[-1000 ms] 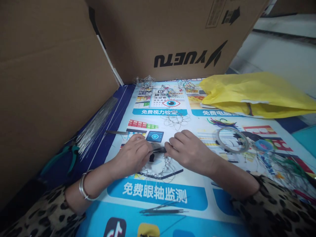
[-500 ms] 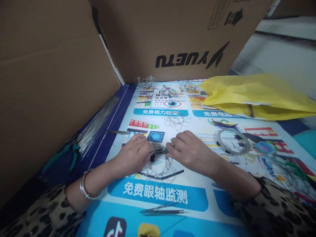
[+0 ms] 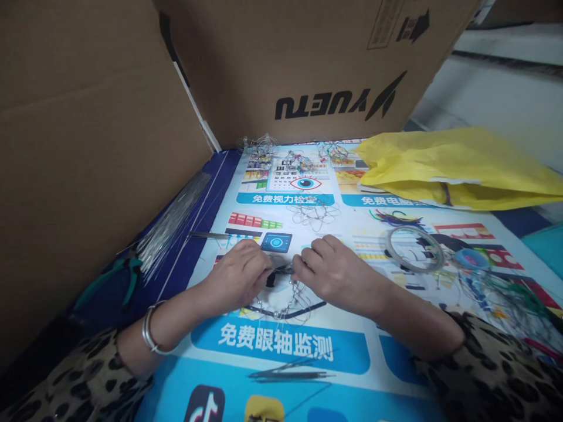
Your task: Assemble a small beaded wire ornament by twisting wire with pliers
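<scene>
My left hand (image 3: pixel 240 272) and my right hand (image 3: pixel 332 269) face each other over the printed sheet, a small gap between them. The fingers of each are closed in a pinch at the upper part of a beaded wire loop (image 3: pixel 276 315). Round beads sit along the lower curve of this loop, and thin wire petals fan out from it. The exact grip points are hidden behind the fingers. Nearer to me lies a small bunch of dark wire pieces (image 3: pixel 290 376). A slim metal tool (image 3: pixel 206 235) rests just beyond my left hand.
Cardboard walls (image 3: pixel 246 64) rise at the left and back. Green-handled pliers (image 3: pixel 132 275) and a bundle of straight wires (image 3: pixel 171 225) lie at left. A wire flower (image 3: pixel 314 212), a yellow bag (image 3: pixel 461 170), a tape roll (image 3: pixel 393 258) and tangled coloured wires (image 3: pixel 514 299) are around.
My right hand has shifted very slightly left toward my left hand. The view has moved a little; both hands keep their pinch on the beaded wire loop.
</scene>
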Available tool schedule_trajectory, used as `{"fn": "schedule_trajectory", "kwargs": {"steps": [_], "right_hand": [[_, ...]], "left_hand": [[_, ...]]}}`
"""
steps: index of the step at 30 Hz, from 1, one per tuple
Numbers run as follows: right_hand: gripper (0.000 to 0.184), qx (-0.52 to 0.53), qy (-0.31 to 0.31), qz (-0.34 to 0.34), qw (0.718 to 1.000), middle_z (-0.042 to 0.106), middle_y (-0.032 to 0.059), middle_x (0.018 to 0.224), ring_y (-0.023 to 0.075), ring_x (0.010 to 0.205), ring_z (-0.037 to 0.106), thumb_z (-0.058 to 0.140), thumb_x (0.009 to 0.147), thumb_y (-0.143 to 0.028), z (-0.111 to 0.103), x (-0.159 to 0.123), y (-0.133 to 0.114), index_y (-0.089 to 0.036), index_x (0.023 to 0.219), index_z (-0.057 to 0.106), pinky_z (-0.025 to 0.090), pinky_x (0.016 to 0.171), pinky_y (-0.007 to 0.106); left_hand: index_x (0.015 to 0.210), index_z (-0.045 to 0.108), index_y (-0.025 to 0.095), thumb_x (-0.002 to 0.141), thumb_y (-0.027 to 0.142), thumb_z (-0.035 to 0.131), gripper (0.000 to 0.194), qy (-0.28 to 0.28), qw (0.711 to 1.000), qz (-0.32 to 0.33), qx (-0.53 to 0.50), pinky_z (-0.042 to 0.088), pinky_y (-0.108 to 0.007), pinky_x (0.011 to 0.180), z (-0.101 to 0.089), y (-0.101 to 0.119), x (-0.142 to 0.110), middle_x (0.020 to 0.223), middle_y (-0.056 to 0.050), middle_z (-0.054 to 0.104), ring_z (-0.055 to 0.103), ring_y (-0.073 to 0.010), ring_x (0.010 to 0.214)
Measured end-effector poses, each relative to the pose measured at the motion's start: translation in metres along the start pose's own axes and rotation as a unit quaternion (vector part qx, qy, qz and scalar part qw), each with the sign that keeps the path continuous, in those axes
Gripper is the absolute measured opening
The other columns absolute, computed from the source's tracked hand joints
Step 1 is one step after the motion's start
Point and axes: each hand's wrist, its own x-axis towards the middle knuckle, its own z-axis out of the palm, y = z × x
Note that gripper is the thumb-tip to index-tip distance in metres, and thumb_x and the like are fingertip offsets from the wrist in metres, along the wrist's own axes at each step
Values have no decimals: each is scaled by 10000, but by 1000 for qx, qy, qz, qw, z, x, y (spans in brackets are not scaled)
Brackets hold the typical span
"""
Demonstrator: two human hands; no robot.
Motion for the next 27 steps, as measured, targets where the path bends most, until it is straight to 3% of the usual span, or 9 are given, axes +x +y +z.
{"fn": "schedule_trajectory", "kwargs": {"steps": [11,27], "right_hand": [[123,-3,-6,-3,1000,582,63,711,174,668,462,451,877,-118,-4,0,-5,-113,871,573,248,597,339],[138,-4,-28,-9,1000,578,66,736,196,710,475,453,873,-139,-9,3,0,-116,931,577,265,628,354]], "left_hand": [[824,529,156,856,134,424,112,0,1000,-4,-3,449,-329,670,0,1,-2,703,-43,574,534,-171,721],[851,503,156,855,125,422,87,0,999,-31,-30,479,-313,650,3,-3,-8,742,-45,580,534,-154,729]]}}
